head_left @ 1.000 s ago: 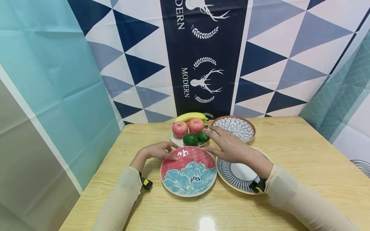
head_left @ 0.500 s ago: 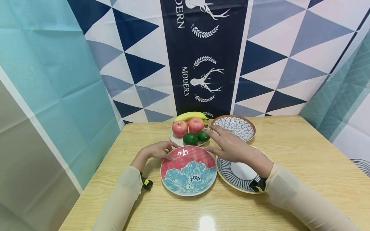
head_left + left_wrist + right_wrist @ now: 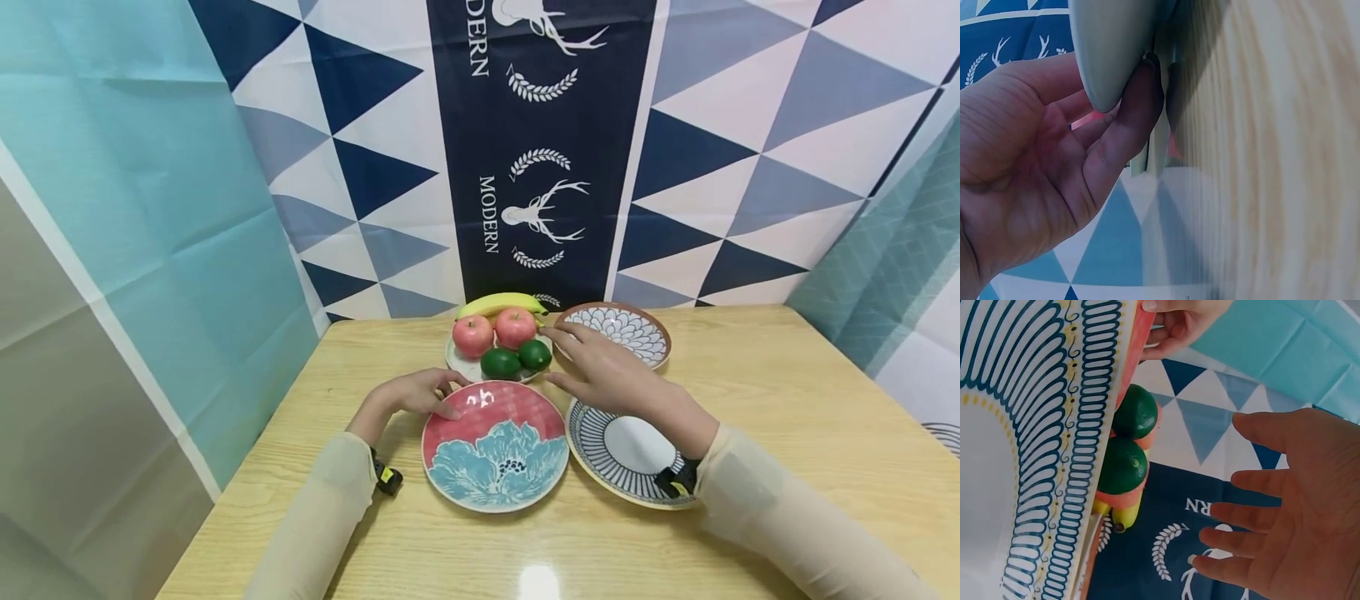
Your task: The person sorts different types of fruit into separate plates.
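Note:
In the head view a pink plate with a blue flower [image 3: 498, 467] lies at the front of the table. My left hand [image 3: 416, 392] pinches its upper left rim, thumb on top; in the left wrist view, fingers [image 3: 1125, 125] curl beneath the pale underside of the plate [image 3: 1113, 50]. My right hand [image 3: 611, 375] holds nothing. It hovers over the far part of a plate with dark radiating stripes [image 3: 592, 446], its fingertips near the fruit. The right wrist view shows that hand [image 3: 1310, 500] with fingers extended and spread.
Behind the pink plate, a small pale plate [image 3: 454, 360] bears two apples [image 3: 472, 336], two dark green fruits [image 3: 499, 363] and bananas [image 3: 495, 303]. A brown-rimmed plate with a petal pattern [image 3: 626, 329] stands at the back right. A patterned cloth [image 3: 547, 125] hangs behind the table.
The whole head view has shifted slightly. My right thumb has drawn a little away from the pink plate's rim. The left hand keeps its pinch on the plate.

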Tool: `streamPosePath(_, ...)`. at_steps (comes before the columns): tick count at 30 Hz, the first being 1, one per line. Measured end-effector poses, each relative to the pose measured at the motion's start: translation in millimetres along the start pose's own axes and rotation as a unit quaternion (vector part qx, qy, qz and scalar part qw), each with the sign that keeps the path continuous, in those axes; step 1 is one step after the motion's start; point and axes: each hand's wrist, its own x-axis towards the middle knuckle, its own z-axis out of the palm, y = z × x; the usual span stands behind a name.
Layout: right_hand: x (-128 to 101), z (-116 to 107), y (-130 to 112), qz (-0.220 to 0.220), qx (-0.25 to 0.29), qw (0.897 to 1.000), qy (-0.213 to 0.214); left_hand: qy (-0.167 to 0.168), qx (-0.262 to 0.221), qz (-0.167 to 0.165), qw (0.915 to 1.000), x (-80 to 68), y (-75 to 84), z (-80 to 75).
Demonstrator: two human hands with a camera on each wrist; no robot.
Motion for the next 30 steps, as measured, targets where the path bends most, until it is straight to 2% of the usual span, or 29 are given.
streamPosePath(6,13.2,1.7,-3.0,-0.016,-0.005,1.0,0.002,0.005,0.008,-0.003,0.9999,1.6,3.4,1.5)
streamPosePath(13,34.8,10.8,-13.1,-0.005,-0.012,1.0,-0.024,0.006,0.006,-0.022,0.9997,1.4,0.0,4.2)
streamPosePath(23,64.3,31.3,-16.6,-0.044,-0.031,0.998,-0.036,0.007,0.012,-0.007,0.9999,-0.1,-1.1,4.2)
streamPosePath(30,75.5,44.4,-18.9,-0.049,-0.037,0.997,-0.04,0.007,0.007,-0.004,0.9999,0.0,1.6,4.0)
